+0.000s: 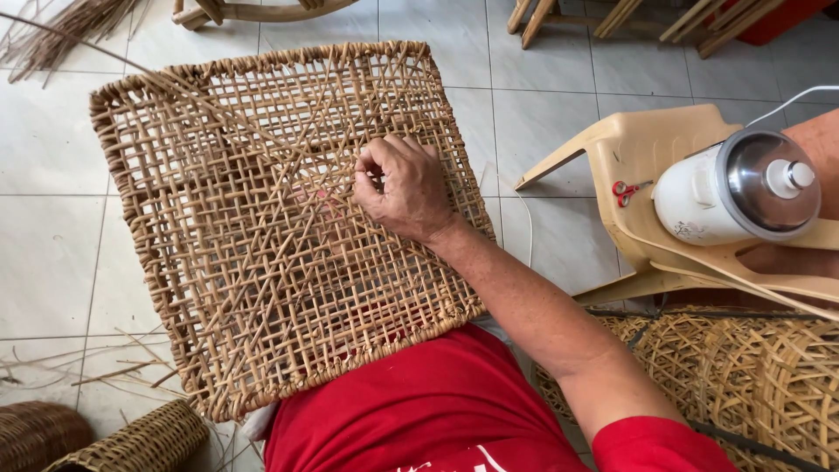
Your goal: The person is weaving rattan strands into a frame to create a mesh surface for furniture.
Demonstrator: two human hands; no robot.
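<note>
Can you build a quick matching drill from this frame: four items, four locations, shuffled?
Items:
1. woven rattan panel
2. small red scissors
3. white jug with metal lid
4. loose rattan strands

Places:
A. top left, on the tiled floor
B. on the person's lap, under the right hand
C. lying on the tipped beige plastic chair, right side
D. on the chair, just left of the jug

Pairs: 1-B, 2-D, 3-C, 4-A

A home weaving workshop: tiled floor strewn with loose rattan strands, woven baskets around, wooden chair legs behind.
</note>
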